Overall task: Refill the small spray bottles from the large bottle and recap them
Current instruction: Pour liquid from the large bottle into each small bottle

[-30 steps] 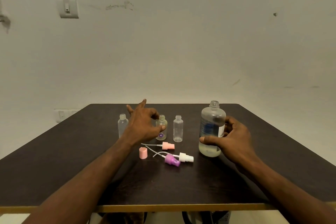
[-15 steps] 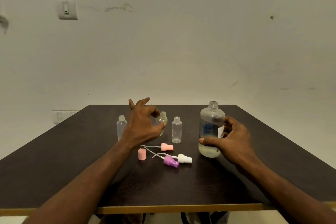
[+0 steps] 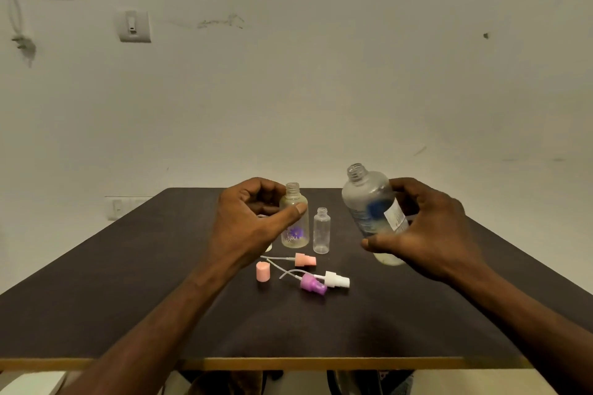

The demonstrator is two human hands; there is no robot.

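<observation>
left hand (image 3: 248, 224): I gripped small clear flower-printed plastic bottle (image 3: 294, 217), frame centre
right hand (image 3: 430, 231): I gripped large clear labelled plastic bottle (image 3: 372, 202), tilted left

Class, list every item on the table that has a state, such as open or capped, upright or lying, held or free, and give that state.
Large bottle: uncapped, tilted left, held by right hand.
Flowered small bottle: uncapped, upright, gripped by left hand.
Clear small bottle: uncapped, upright, free.
Peach spray head: off, lying.
White spray head: off, lying.
Purple spray head: off, lying.
Pink cap: off, standing.
</observation>
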